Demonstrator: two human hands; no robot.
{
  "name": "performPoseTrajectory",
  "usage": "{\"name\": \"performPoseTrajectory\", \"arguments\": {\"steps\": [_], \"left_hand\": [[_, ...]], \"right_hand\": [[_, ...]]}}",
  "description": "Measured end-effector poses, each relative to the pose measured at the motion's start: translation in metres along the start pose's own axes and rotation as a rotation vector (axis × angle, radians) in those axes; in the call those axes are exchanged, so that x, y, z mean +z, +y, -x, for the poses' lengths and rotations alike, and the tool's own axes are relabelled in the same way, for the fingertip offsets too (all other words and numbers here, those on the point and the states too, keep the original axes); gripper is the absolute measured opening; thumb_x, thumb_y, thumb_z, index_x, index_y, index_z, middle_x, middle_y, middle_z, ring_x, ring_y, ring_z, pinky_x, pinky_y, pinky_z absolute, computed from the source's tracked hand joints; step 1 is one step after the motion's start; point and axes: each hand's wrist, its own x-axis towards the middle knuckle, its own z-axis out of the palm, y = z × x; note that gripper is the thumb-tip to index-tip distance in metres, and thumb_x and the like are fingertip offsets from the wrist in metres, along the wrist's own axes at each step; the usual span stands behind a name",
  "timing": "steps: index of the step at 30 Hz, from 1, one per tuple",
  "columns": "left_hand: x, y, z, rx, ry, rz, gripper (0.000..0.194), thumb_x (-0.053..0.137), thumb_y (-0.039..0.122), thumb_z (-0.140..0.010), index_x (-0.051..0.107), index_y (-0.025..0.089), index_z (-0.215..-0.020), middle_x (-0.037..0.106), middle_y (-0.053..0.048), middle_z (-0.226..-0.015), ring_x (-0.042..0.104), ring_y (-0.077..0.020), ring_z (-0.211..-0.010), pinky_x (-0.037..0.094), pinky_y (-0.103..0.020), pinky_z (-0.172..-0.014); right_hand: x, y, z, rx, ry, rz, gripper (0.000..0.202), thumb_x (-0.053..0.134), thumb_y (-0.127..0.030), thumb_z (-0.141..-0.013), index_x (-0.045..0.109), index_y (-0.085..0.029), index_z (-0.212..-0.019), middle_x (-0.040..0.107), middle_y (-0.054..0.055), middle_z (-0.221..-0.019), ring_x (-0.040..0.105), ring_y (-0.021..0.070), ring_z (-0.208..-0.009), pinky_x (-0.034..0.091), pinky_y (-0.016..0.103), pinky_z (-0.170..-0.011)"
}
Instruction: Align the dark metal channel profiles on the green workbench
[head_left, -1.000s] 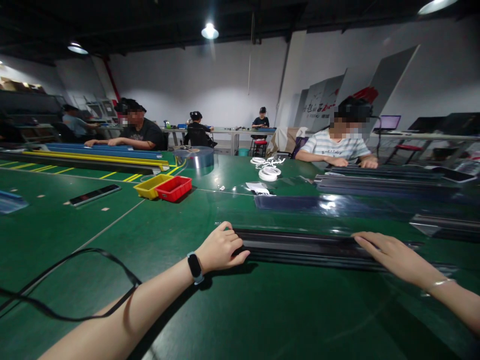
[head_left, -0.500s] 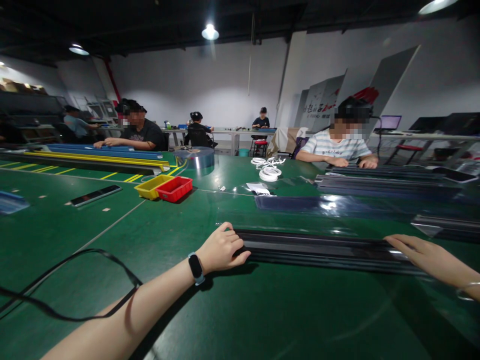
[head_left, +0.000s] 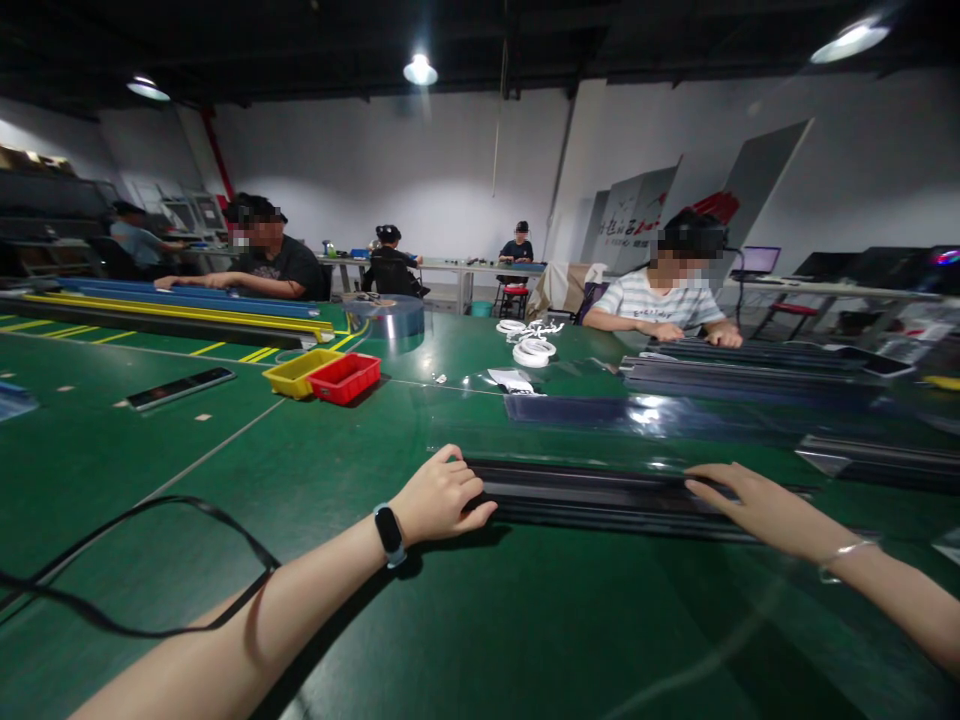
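Note:
A long black ribbed profile lies across the green table in front of me. My left hand, with a dark-faced watch on its wrist, is closed round the profile's left end, the thumb on the near side. Farther right, my right hand rests on top of the profile, its fingers stretched to the left and its thumb apart from them. A thin bracelet circles that wrist. Beyond the profile lies a clear plastic sheet.
Yellow bin and red bin stand left of centre, near a phone. White coils and dark strips lie farther back. A black cable loops over my left forearm. Co-workers sit across the table.
My right hand has slid left along the black profile, toward my left hand. My left hand keeps its hold on the end. The view has shifted slightly.

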Motion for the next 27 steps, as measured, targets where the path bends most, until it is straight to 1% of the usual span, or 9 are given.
{"name": "performPoseTrajectory", "arguments": {"steps": [1,2,5,12,17,20,22,24,27], "left_hand": [[0.000,0.000,0.000,0.002,-0.004,-0.004,0.030,0.039,0.036,-0.081,0.053,0.016,-0.064,0.057,-0.002,-0.059,0.052,-0.0132,-0.062,0.035,-0.035,-0.078],[0.000,0.000,0.000,0.003,-0.007,-0.008,0.030,0.039,0.036,-0.081,0.053,0.016,-0.064,0.057,-0.002,-0.059,0.052,-0.0132,-0.062,0.035,-0.035,-0.078],[0.000,0.000,0.000,0.007,-0.015,-0.021,0.030,0.039,0.036,-0.081,0.053,0.016,-0.064,0.057,-0.002,-0.059,0.052,-0.0131,-0.061,0.035,-0.035,-0.078],[-0.001,-0.001,0.002,0.015,-0.014,-0.028,0.031,0.038,0.037,-0.081,0.054,0.016,-0.065,0.058,-0.003,-0.061,0.053,-0.0137,-0.063,0.035,-0.035,-0.077],[0.000,-0.001,0.003,0.020,-0.028,-0.037,0.031,0.038,0.037,-0.081,0.055,0.015,-0.067,0.059,-0.004,-0.063,0.054,-0.0146,-0.065,0.034,-0.036,-0.079],[0.001,-0.001,0.002,0.020,-0.018,-0.033,0.029,0.038,0.037,-0.081,0.055,0.015,-0.069,0.060,-0.004,-0.065,0.054,-0.0146,-0.066,0.034,-0.036,-0.080],[0.001,-0.001,0.002,0.020,-0.010,-0.031,0.028,0.039,0.036,-0.080,0.056,0.015,-0.071,0.061,-0.004,-0.066,0.054,-0.0147,-0.066,0.034,-0.036,-0.080],[0.001,-0.002,0.002,0.020,-0.007,-0.029,0.028,0.039,0.036,-0.080,0.056,0.015,-0.071,0.060,-0.004,-0.065,0.054,-0.0149,-0.066,0.035,-0.036,-0.080],[0.001,-0.001,0.002,0.017,-0.012,-0.027,0.029,0.039,0.035,-0.081,0.055,0.016,-0.069,0.060,-0.004,-0.063,0.054,-0.0148,-0.066,0.035,-0.036,-0.080]], "right_hand": [[0.003,-0.013,-0.003,-0.026,-0.118,-0.024,0.046,0.035,-0.051,-0.077,0.059,-0.019,-0.100,0.060,0.011,-0.100,0.057,0.0229,-0.089,0.043,0.037,-0.080],[0.005,-0.026,-0.007,-0.033,-0.170,-0.038,0.047,0.035,-0.052,-0.077,0.056,-0.019,-0.105,0.058,0.010,-0.105,0.054,0.0235,-0.095,0.041,0.039,-0.083],[0.011,-0.070,-0.021,-0.104,-0.227,-0.090,0.048,0.031,-0.051,-0.080,0.051,-0.020,-0.109,0.054,0.007,-0.112,0.050,0.0219,-0.102,0.038,0.040,-0.088],[0.018,-0.184,-0.049,-0.266,-0.232,-0.172,0.048,0.026,-0.050,-0.083,0.051,-0.019,-0.110,0.056,0.007,-0.108,0.050,0.0200,-0.100,0.038,0.036,-0.087],[0.030,-0.245,-0.064,-0.308,-0.199,-0.173,0.044,0.027,-0.045,-0.084,0.051,-0.018,-0.109,0.059,0.008,-0.101,0.052,0.0186,-0.096,0.037,0.033,-0.085],[0.036,-0.268,-0.070,-0.348,-0.190,-0.200,0.037,0.028,-0.037,-0.086,0.051,-0.018,-0.107,0.060,0.008,-0.098,0.053,0.0168,-0.093,0.037,0.031,-0.083],[0.037,-0.275,-0.070,-0.369,-0.152,-0.234,0.034,0.028,-0.031,-0.086,0.051,-0.018,-0.108,0.059,0.007,-0.098,0.052,0.0158,-0.092,0.037,0.030,-0.082],[0.036,-0.275,-0.064,-0.388,-0.071,-0.272,0.032,0.029,-0.026,-0.085,0.049,-0.018,-0.109,0.057,0.007,-0.100,0.051,0.0155,-0.093,0.037,0.031,-0.083],[0.031,-0.265,-0.050,-0.435,0.067,-0.306,0.029,0.033,-0.023,-0.084,0.050,-0.018,-0.106,0.054,0.006,-0.103,0.046,0.0162,-0.099,0.035,0.033,-0.088]]}}
